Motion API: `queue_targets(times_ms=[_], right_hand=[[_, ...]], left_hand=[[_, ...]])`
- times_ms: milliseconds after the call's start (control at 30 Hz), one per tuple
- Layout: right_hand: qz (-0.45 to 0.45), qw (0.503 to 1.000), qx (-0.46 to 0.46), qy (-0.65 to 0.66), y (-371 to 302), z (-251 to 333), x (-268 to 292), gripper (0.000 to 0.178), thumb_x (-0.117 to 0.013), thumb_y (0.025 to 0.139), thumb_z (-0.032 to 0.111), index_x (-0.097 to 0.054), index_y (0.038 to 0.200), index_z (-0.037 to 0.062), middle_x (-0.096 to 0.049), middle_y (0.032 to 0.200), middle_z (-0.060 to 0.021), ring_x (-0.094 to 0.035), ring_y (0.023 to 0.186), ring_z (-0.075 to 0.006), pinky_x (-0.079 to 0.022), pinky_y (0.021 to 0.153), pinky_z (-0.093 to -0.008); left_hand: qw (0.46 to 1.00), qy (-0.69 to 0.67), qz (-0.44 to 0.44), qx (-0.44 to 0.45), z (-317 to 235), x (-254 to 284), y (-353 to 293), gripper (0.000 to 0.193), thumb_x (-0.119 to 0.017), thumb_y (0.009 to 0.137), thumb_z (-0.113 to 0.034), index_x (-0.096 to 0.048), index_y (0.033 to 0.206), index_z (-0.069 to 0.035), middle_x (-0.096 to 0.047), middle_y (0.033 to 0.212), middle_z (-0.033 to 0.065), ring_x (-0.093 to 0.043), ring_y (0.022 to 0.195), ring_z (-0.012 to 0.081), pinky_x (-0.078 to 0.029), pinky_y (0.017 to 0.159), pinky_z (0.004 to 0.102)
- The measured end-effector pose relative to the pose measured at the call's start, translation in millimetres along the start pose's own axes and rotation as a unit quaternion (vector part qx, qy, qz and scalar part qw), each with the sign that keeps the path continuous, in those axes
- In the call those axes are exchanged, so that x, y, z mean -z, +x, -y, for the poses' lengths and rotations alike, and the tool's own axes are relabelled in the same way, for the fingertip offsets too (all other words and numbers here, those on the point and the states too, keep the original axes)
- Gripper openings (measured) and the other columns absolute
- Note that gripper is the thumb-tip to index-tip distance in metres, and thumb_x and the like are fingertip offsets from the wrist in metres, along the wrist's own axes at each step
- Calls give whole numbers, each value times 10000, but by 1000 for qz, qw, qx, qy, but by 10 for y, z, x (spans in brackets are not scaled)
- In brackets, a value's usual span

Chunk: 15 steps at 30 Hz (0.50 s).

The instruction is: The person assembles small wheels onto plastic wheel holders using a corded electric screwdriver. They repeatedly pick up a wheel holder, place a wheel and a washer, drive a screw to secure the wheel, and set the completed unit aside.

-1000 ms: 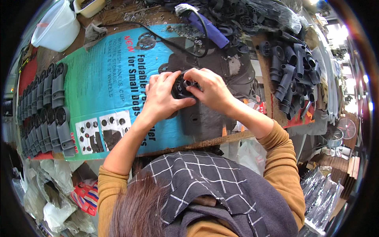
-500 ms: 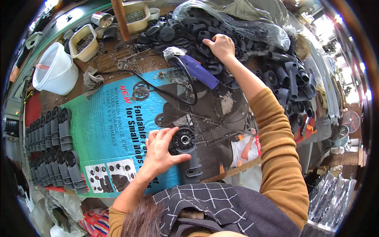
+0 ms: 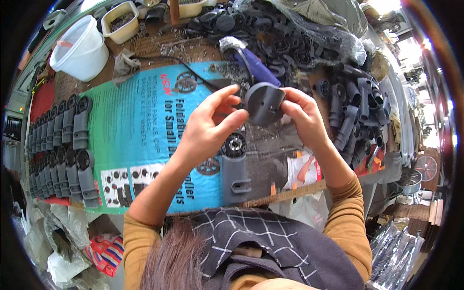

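A round dark plastic cap point(image 3: 261, 104) is raised above the table, gripped by my right hand point(image 3: 305, 116) at its right edge. My left hand point(image 3: 208, 123) hovers just left of it, fingers apart and holding nothing; its thumb tip comes close to the cap's edge. Below both hands a grey plastic tube fitting point(image 3: 235, 176) lies on the printed cardboard point(image 3: 130, 125), its round ringed head pointing away from me. Behind the cap rests a purple corded hand tool point(image 3: 258, 67).
Grey fittings point(image 3: 60, 145) stand in two rows at the left. Dark plastic parts point(image 3: 285, 46) are heaped at the back, and tubular parts point(image 3: 355, 111) at the right. A white bucket point(image 3: 79, 50) and a cream tub of small hardware point(image 3: 121, 24) stand at the back left.
My right hand has come back from the heap toward me with the round cap. My left hand has let go of the tube fitting and risen toward the cap.
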State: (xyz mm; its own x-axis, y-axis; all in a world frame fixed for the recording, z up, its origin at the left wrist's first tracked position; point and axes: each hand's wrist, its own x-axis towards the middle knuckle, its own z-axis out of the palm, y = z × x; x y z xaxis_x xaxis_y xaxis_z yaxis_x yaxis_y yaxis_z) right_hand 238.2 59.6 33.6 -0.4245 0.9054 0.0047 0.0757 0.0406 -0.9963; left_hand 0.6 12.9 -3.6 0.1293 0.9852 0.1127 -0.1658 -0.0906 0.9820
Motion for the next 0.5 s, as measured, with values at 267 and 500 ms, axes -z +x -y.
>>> queue_targets(times_ms=[267,500], right_hand=[[-71,906,194,-371,-537,208,-538,566,-842,729,251,-585,1181,28,-608,1203,-123,-611,1067,-210,-499,884,-349],[-122,953,41,-274,-821,-320,-415,383,-769,754,105,-613,1095,28,-635,1183,-171,-611,1097,-316,-461,955,-381]], left_hand=[[987,-98,5,128,-132,-267,-335,339,-672,887,-143,-550,1155,26,-658,953,67,-619,869,96,-521,774,247],[979,167,37,107,107,1,-485,610,-752,803,-413,-580,1225,-7,-632,1085,116,-595,995,203,-484,891,338]])
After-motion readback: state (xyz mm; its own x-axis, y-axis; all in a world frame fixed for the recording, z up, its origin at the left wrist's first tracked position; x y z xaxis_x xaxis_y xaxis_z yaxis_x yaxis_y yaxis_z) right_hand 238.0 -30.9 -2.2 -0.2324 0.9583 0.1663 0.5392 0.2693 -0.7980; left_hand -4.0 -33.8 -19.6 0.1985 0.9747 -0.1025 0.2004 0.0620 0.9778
